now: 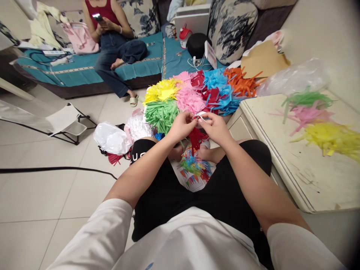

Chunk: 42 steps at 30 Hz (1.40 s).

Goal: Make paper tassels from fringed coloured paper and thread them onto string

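Observation:
My left hand (183, 125) and my right hand (215, 126) meet in front of me, above my lap, both with fingers pinched together on a small pale paper strip (201, 117) held between them. Just beyond the hands lie heaps of cut paper strips: green (161, 114), yellow (162, 91), pink (189, 98), red (209, 95), blue (221, 88) and orange (240, 80). Below my hands, red strips (197, 137) and a small multicoloured bunch (194, 167) rest between my knees.
A worn white table (295, 165) at my right carries green, pink and yellow strips (332, 137) and a clear plastic bag (292, 78). White plastic bags (112, 138) lie on the tiled floor at left. Another person sits on a teal couch (146, 63) holding a phone. A black cable (56, 169) crosses the floor.

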{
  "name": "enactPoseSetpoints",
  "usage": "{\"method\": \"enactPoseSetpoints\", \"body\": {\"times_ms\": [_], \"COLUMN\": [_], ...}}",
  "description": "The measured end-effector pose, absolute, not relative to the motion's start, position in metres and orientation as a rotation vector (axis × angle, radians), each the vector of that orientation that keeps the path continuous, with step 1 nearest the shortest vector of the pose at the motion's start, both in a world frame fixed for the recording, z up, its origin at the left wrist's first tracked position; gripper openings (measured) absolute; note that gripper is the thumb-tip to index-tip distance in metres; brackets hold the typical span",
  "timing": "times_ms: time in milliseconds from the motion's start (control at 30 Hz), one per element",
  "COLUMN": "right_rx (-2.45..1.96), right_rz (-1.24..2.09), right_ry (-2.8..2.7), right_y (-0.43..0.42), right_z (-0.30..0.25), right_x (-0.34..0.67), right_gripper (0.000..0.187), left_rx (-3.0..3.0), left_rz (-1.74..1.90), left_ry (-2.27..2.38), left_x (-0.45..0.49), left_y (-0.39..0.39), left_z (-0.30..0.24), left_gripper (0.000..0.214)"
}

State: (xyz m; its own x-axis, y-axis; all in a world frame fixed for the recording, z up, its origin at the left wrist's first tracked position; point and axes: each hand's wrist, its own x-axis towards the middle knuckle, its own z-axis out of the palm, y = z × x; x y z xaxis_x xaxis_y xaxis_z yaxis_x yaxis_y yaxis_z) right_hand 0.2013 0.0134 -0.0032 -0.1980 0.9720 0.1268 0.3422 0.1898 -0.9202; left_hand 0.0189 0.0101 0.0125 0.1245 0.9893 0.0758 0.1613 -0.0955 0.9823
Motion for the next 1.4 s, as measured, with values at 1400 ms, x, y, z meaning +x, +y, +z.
{"method": "enactPoseSetpoints", "body": {"times_ms": [1400], "right_rx": [-0.857], "right_rz": [1.196], "right_ry": [-1.41], "right_y": [0.006], "right_z": [0.007], "right_x": [0.199], "right_gripper": [0.072], "left_rx": [1.084], "left_rz": [1.129], "left_ry": [1.109], "left_x": [0.019], "left_y": [0.008], "left_z": [0.022], "left_gripper": [0.031]}}
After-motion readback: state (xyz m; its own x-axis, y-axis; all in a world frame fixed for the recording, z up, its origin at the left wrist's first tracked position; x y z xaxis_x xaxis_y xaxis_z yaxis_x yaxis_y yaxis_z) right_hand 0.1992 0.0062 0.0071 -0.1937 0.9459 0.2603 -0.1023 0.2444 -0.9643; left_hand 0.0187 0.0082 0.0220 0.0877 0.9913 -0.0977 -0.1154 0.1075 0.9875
